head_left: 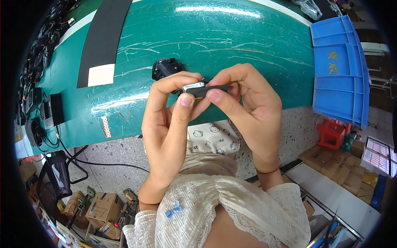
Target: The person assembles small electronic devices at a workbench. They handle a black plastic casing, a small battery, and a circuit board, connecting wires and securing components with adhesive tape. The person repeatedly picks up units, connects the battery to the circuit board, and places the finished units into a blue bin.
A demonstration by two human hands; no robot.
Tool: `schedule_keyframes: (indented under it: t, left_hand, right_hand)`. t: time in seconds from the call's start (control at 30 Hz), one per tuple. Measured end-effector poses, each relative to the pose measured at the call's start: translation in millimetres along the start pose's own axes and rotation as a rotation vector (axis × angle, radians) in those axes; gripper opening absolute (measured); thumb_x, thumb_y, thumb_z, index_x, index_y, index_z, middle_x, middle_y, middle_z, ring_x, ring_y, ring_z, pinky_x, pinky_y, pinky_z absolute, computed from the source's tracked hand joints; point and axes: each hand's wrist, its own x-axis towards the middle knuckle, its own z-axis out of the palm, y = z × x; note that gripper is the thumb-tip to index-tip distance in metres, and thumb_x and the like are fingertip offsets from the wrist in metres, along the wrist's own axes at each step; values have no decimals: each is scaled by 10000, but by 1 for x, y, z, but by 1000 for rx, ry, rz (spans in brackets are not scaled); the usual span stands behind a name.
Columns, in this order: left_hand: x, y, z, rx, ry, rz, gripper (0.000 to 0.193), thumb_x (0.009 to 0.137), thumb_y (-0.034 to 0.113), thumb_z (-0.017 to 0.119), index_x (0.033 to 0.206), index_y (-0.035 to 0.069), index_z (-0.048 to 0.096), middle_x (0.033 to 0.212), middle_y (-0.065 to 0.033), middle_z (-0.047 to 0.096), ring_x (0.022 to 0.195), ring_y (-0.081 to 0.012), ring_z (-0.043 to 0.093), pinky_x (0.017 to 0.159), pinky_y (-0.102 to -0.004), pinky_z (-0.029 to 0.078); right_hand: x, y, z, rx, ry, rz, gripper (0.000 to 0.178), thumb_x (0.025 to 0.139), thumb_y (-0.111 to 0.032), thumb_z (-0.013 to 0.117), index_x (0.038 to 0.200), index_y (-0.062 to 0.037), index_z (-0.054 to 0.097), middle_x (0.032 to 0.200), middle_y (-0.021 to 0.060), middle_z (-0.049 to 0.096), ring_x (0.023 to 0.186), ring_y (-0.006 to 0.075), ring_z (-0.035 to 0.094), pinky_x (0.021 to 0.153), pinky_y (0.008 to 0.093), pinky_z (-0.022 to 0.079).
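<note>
I see both hands raised over the near side of the glossy green tabletop, about midway between left and right, working fingertip to fingertip. The left hand is closed in a pinch on a small, shiny silver rectangular block, its thumb on the near side. The right hand grips a narrow, flat black strip between thumb and fingers, and from my view that strip runs along the near side of the block. I cannot tell whether the two are fixed together, as the fingers hide part of them.

Just beyond the left hand I have a rounded black plastic device resting on the tabletop. Farther left lies a long, flat black mat with a cream rectangular sheet at its near end. Near the left part of the front edge I make out a short orange-and-white patterned strip, and at the far left a black box-shaped unit beside dark cables. On the right I see a large blue plastic crate, and past the near edge, low on the right, a red plastic stool by flattened brown cardboard.
</note>
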Motion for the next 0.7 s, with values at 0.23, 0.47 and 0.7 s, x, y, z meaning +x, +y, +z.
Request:
schedule_keyframes:
  t: [0.23, 0.47, 0.7]
  left_hand:
    - [-1, -2, 0, 24, -9, 52, 190, 918, 46, 446, 1078, -56, 461, 1135, -139, 479, 1021, -172, 534, 905, -312, 483]
    - [4, -4, -3, 44, -41, 18, 209, 930, 119, 462, 1069, -33, 499, 1134, -127, 496, 1022, -162, 523, 884, -301, 467]
    - [7, -7, -8, 18, -13, -97, 224, 913, 186, 517, 1021, -1, 579, 1006, -37, 562, 936, -102, 512, 841, -247, 399]
  right_hand:
    - [2, -3, -2, -83, -20, -27, 148, 758, -49, 670, 885, -56, 595, 765, -13, 579, 640, 84, 396, 578, 217, 361]
    - [1, -6, -2, -14, -34, 87, 162, 772, 8, 642, 926, -4, 592, 814, -10, 558, 652, 55, 361, 590, 180, 322]
    - [4, 8, -7, -76, -58, -151, 172, 721, -24, 686, 874, -52, 612, 773, 2, 584, 626, 104, 424, 541, 224, 364]
